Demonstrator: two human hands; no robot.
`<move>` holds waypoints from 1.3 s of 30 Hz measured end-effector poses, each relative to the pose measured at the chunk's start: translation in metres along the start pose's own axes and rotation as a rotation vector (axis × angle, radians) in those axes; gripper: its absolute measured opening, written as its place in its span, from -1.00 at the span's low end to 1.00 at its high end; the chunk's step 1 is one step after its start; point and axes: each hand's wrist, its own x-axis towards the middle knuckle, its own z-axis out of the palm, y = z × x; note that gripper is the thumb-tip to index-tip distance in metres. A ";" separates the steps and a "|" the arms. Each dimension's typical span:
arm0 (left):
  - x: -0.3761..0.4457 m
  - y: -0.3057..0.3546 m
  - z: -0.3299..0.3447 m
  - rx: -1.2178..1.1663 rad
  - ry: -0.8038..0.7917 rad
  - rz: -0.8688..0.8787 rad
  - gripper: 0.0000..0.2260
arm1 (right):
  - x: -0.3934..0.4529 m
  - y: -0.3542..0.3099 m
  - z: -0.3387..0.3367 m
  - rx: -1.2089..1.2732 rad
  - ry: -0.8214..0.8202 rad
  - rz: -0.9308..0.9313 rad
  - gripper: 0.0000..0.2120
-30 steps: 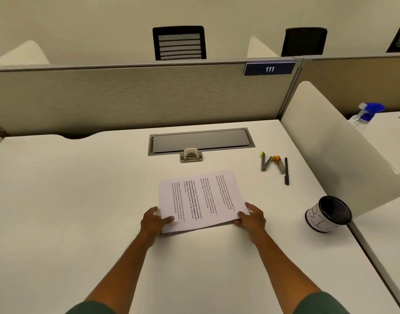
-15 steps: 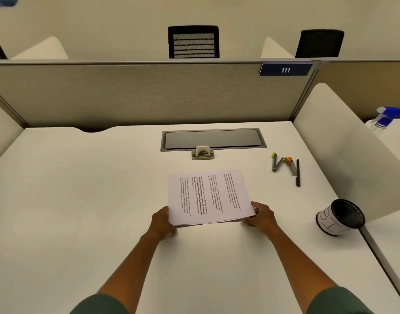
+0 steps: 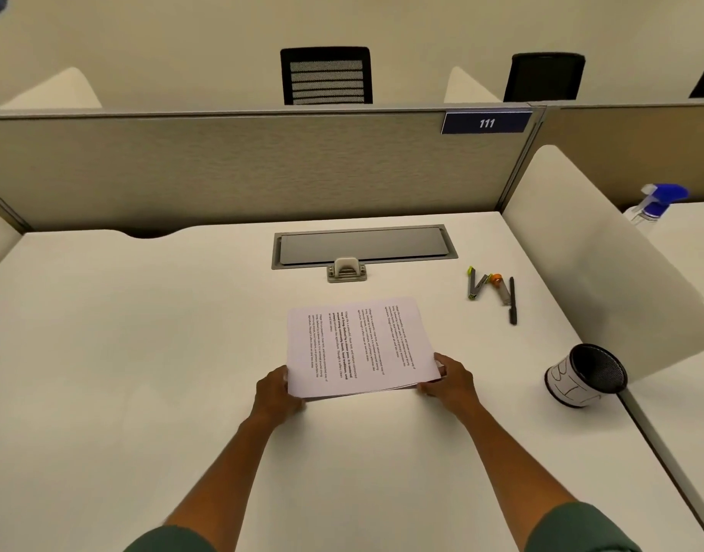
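Note:
A thin stack of printed paper sheets (image 3: 360,346) lies in the middle of the white desk (image 3: 123,352), its near edge lifted a little. My left hand (image 3: 276,394) holds the stack's near left corner, fingers tucked under the sheets. My right hand (image 3: 450,382) grips the near right corner, fingers curled at the edge. Text runs sideways across the top sheet.
Several pens and highlighters (image 3: 492,290) lie at the right rear. A black mesh pen cup (image 3: 585,374) lies tipped on its side by the white side divider (image 3: 605,264). A grey cable hatch (image 3: 364,247) sits behind the paper. A spray bottle (image 3: 657,201) stands beyond the divider.
The near edge of the stack has come up off the desk, and my left fingers have slid from on top of the sheets to under them. The view shifted slightly left.

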 end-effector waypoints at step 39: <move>0.008 -0.006 -0.003 -0.029 -0.023 -0.002 -0.64 | 0.002 0.002 -0.001 -0.115 -0.005 -0.058 -0.67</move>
